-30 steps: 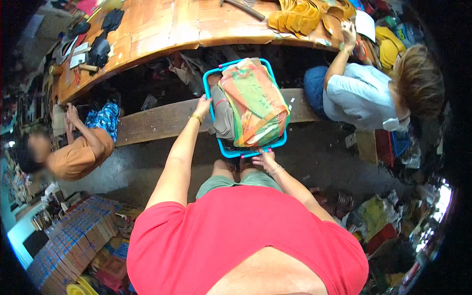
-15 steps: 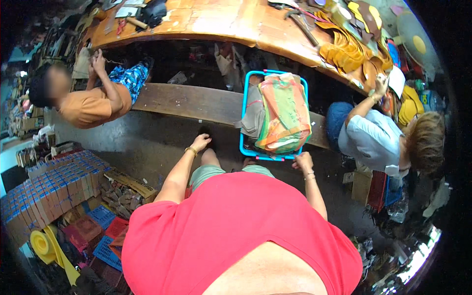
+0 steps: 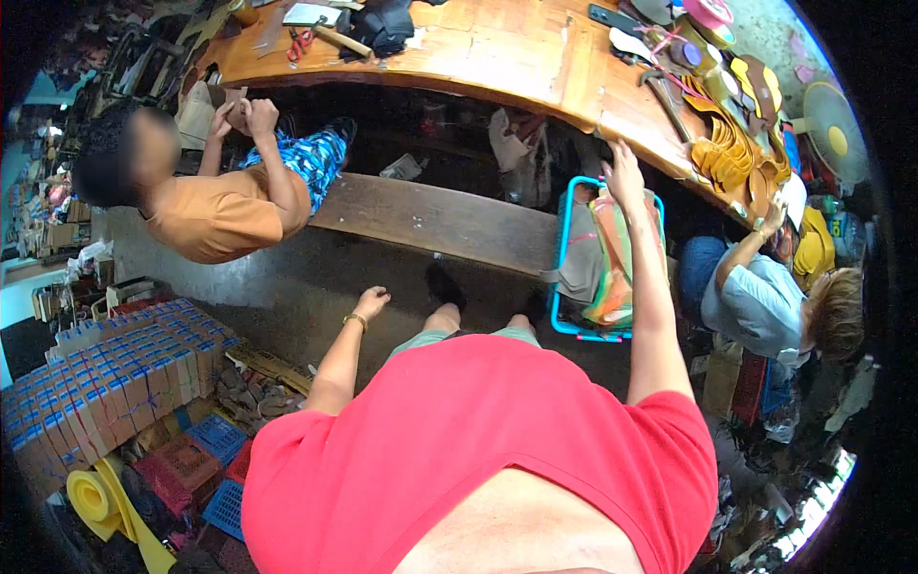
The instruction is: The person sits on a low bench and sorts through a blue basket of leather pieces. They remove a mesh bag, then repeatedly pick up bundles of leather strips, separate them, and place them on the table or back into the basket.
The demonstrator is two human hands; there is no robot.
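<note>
My right hand [image 3: 624,174] is stretched forward to the near edge of the wooden table [image 3: 497,59]. Its fingers are extended and open, and they seem to touch the edge. Below that arm stands a blue-rimmed basket [image 3: 562,251] holding a green and orange plastic bag [image 3: 612,273] and some grey flat pieces [image 3: 579,256]; my forearm hides part of it. My left hand [image 3: 372,302] hangs low in front of the bench [image 3: 430,222], fingers loosely curled in, nothing visible in them.
A person in an orange shirt [image 3: 225,212] sits at the bench's left, one in light blue [image 3: 760,301] at the right. Yellow-brown cut pieces [image 3: 732,153], a hammer [image 3: 666,100] and red scissors [image 3: 299,43] lie on the table. Stacked boxes [image 3: 124,378] stand at left.
My right hand has gone from beside the basket up to the table edge. My left hand has drawn back slightly. The view has shifted, moving the basket and table rightward in the picture.
</note>
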